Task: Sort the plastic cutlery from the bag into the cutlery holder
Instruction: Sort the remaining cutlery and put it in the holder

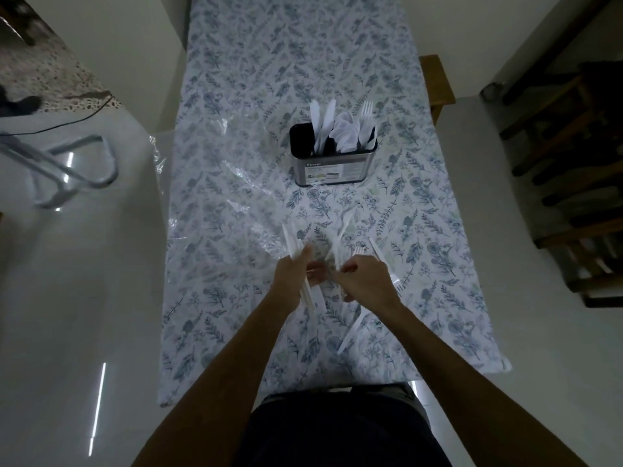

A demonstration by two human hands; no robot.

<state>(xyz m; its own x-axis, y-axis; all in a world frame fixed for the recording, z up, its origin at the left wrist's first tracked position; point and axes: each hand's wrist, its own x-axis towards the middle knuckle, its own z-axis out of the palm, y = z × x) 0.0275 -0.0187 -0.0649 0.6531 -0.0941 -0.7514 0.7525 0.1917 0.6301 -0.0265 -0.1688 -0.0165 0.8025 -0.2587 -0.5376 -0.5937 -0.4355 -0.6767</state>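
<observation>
Honestly, left hand (292, 274) clutching a knife bundle (308, 296) while right hand (362, 281) pinches another piece, so loose forks (354, 328) nearby could get knocked off.

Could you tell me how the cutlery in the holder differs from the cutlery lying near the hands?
1. The cutlery in the holder stands upright in the holder; the loose cutlery lies flat on the tablecloth.
2. The holder's pieces are grouped into knives, spoons and forks; the loose pieces are scattered at mixed angles.
3. The holder's pieces are untouched; the left hand grips some loose pieces.
Both sets are white plastic.
</observation>
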